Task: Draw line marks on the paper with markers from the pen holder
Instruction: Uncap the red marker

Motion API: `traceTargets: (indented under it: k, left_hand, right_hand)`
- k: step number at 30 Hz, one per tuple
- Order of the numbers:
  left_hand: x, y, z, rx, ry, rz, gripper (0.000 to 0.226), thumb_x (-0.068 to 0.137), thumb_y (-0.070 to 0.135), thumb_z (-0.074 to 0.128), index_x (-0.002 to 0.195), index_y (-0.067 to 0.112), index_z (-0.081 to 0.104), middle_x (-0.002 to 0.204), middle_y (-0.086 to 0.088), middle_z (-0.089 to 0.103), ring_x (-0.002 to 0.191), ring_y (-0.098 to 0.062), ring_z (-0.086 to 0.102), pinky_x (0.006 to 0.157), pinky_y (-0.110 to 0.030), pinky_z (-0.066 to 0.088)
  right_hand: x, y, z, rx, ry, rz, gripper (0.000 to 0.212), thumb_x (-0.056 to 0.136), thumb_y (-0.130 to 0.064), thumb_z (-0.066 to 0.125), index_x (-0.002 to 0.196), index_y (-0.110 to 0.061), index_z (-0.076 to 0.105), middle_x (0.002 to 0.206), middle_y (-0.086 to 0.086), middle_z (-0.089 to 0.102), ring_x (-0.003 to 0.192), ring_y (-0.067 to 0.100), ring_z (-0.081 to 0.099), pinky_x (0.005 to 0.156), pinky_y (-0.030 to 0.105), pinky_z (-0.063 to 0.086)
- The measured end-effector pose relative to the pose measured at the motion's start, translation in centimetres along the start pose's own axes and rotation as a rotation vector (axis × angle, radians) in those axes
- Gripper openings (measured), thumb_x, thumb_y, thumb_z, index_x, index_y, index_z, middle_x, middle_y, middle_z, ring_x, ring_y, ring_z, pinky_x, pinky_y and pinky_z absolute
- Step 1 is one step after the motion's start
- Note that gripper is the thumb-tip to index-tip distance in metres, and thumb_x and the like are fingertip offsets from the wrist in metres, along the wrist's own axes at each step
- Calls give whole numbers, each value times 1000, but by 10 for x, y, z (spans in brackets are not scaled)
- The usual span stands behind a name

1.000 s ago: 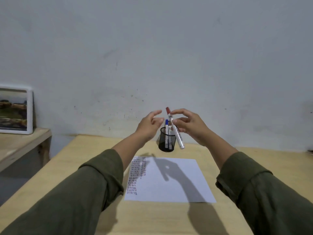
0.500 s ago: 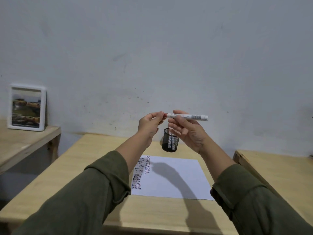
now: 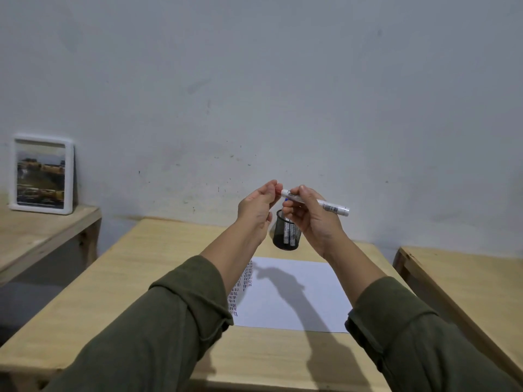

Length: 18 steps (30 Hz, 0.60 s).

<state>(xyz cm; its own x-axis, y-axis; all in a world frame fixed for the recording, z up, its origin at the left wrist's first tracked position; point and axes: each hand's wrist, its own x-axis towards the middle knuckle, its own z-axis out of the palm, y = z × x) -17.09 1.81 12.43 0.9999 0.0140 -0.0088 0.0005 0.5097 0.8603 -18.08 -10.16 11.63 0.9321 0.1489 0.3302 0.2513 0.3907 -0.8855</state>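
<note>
Marker [image 3: 317, 202] gripped in right hand [image 3: 314, 222]; left hand [image 3: 259, 205] pinches its red cap [image 3: 278, 191]. Uncapping; next, pull apart.

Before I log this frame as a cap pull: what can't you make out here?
Head view only:
- Marker cap: left hand fingers hide it; on or off unclear.
- Pen holder contents: behind right hand and mesh.
- Paper marks: left forearm covers part.
</note>
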Motion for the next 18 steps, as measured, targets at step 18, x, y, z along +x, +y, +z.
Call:
traceTargets:
  k: [18]
  left_hand:
    - [-24,-86,-159,933,359,95,3,79,21,71,82,21,70,86,0,74,67,-7,65,67,-21,53]
  right_hand:
    - [-57,97,-29,-229,72,305,16,86,-1,58,82,-14,66,62,2,53,56,14,48,56,20,43]
